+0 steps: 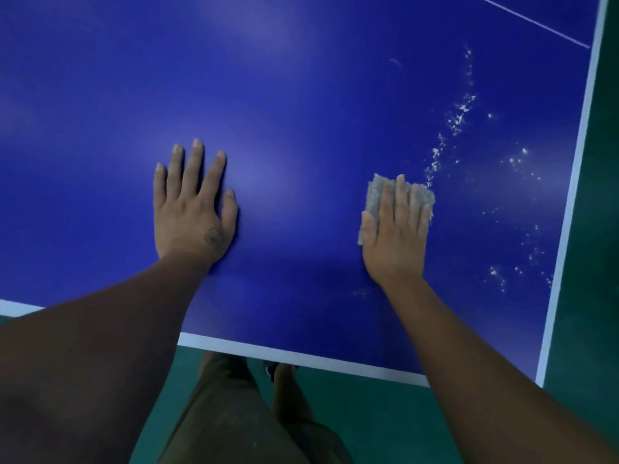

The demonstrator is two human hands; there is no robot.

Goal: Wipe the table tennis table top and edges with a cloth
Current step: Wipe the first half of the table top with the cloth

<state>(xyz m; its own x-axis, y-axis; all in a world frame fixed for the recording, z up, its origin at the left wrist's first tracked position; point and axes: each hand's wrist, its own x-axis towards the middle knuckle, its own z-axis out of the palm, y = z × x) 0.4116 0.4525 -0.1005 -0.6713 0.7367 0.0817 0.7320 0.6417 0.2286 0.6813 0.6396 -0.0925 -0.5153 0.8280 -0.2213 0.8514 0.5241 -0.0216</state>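
The blue table tennis table top (301, 95) fills most of the view, with white border lines along its near edge (301, 358) and right edge (576, 182). My right hand (397, 232) lies flat with straight fingers on a small grey cloth (376, 192), pressing it to the table near the right side. My left hand (192, 202) rests palm down, fingers spread, on the bare blue surface. White dust and specks (452, 128) are scattered on the table just right of the cloth, reaching toward the right edge.
Green floor (596, 262) shows beyond the right edge and below the near edge. My legs in olive shorts (234, 413) stand close to the near edge. A thin white line (536, 23) crosses the far right of the table.
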